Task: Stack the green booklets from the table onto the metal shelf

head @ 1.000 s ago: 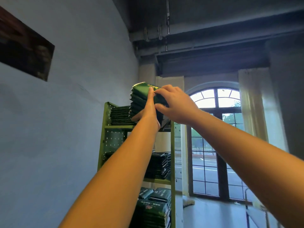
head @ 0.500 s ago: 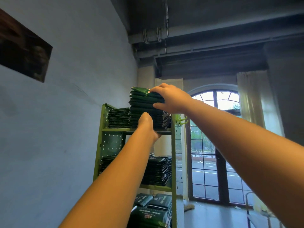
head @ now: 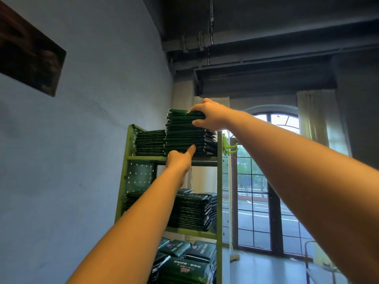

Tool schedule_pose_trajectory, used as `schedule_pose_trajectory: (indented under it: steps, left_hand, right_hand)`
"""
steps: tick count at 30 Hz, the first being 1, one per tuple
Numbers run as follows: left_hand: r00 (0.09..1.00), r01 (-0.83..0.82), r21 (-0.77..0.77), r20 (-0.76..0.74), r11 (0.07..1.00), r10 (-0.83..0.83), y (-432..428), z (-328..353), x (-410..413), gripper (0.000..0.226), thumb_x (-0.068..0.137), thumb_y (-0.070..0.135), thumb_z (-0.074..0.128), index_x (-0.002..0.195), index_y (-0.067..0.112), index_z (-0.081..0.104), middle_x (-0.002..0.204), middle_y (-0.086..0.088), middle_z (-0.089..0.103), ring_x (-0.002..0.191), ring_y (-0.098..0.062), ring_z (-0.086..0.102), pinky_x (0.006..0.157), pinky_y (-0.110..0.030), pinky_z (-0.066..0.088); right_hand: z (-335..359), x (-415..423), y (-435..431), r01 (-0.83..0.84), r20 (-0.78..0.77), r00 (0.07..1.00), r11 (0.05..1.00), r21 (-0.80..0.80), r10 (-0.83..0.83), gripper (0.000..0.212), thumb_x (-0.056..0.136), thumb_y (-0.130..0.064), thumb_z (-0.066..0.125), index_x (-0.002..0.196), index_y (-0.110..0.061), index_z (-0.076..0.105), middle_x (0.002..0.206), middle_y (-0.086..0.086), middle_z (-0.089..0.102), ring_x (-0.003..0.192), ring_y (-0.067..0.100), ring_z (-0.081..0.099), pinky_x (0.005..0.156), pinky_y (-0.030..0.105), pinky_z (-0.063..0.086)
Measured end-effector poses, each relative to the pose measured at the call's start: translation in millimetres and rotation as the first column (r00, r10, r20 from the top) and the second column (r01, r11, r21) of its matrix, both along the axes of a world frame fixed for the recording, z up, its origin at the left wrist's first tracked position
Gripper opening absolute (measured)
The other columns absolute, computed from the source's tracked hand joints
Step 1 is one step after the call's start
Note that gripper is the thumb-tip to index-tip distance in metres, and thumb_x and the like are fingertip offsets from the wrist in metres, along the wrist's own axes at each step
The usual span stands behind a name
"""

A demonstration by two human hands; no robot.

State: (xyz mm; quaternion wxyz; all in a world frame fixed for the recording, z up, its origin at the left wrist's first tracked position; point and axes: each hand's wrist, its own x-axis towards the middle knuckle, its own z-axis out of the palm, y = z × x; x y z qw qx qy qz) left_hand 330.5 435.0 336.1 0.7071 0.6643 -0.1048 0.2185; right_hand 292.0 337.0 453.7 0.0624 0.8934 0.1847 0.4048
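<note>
- Head view, landmark: the metal shelf, a green frame with perforated side panels, stands against the blue wall, left of the arched window.
- Green booklets: dark green covers, thin, laid flat in stacks; the covers on the lowest visible level carry pale print, too small to read.
- Count on the shelf: three levels are visible. The top level holds two stacks side by side, a tall stack at the front and a lower stack toward the wall. The middle level holds at least two stacks; the lowest level holds several overlapping piles, exact number not determinable.
- Right hand: at the top of the tall stack, fingers curled over the uppermost booklets and thumb beneath them, closed on that upper bundle.
- Left hand: at the base of the tall stack, at the top level's front edge, index finger extended and touching the stack's front; it grasps nothing.
- Green hooks project from the shelf's right post.
</note>
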Motion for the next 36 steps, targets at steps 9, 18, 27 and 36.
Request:
schedule_pose_trajectory:
  steps: [9, 18, 27, 36]
  left_hand:
    - [0.748, -0.602, 0.437, 0.602, 0.668, 0.28, -7.0, -7.4, 29.2, 0.063, 0.1, 0.051, 0.015, 0.153, 0.025, -0.009, 0.161, -0.001, -0.016, 0.147, -0.02, -0.017, 0.118, -0.042, -0.004]
    - [0.759, -0.601, 0.433, 0.574, 0.672, 0.309, -21.6, -6.0, 45.2, 0.064, 0.1, 0.049, 0.014, 0.151, 0.024, -0.015, 0.16, -0.001, -0.02, 0.146, -0.018, -0.021, 0.118, -0.042, -0.007]
    - [0.747, -0.628, 0.437, 0.57, 0.644, 0.342, -29.4, -6.8, 46.6, 0.067, 0.1, 0.049, 0.018, 0.152, 0.021, -0.015, 0.16, -0.002, -0.019, 0.147, -0.019, -0.019, 0.118, -0.042, -0.006]
    - [0.74, -0.64, 0.442, 0.574, 0.629, 0.351, -32.4, -4.9, 45.4, 0.067, 0.1, 0.049, 0.016, 0.152, 0.019, -0.015, 0.16, -0.002, -0.018, 0.147, -0.019, -0.018, 0.118, -0.042, -0.006]
  right_hand:
    - [12.5, 22.5, -1.2, -0.007, 0.024, 1.0, 1.0, 0.021, 0.007, 0.04, 0.1, -0.036, 0.04, 0.128, -0.012, 0.055, 0.128, 0.011, 0.056, 0.114, 0.028, 0.051, 0.086, 0.033, 0.04]
    - [3.1, 39.0, -2.9, -0.055, 0.157, 0.987, 0.997, 0.061, 0.044, 0.035, 0.1, -0.036, 0.039, 0.125, -0.017, 0.054, 0.124, 0.009, 0.053, 0.108, 0.028, 0.053, 0.089, 0.042, 0.046]
    - [-2.7, 52.8, -2.9, -0.071, 0.236, 0.971, 0.989, 0.128, 0.039, 0.034, 0.1, -0.024, 0.034, 0.114, -0.009, 0.06, 0.116, 0.014, 0.057, 0.102, 0.034, 0.054, 0.076, 0.035, 0.04]
    - [2.0, 51.4, -6.3, -0.019, 0.231, 0.973, 0.985, 0.172, -0.022, 0.033, 0.097, -0.021, 0.037, 0.107, -0.016, 0.069, 0.105, 0.01, 0.068, 0.096, 0.032, 0.059, 0.08, 0.039, 0.047]
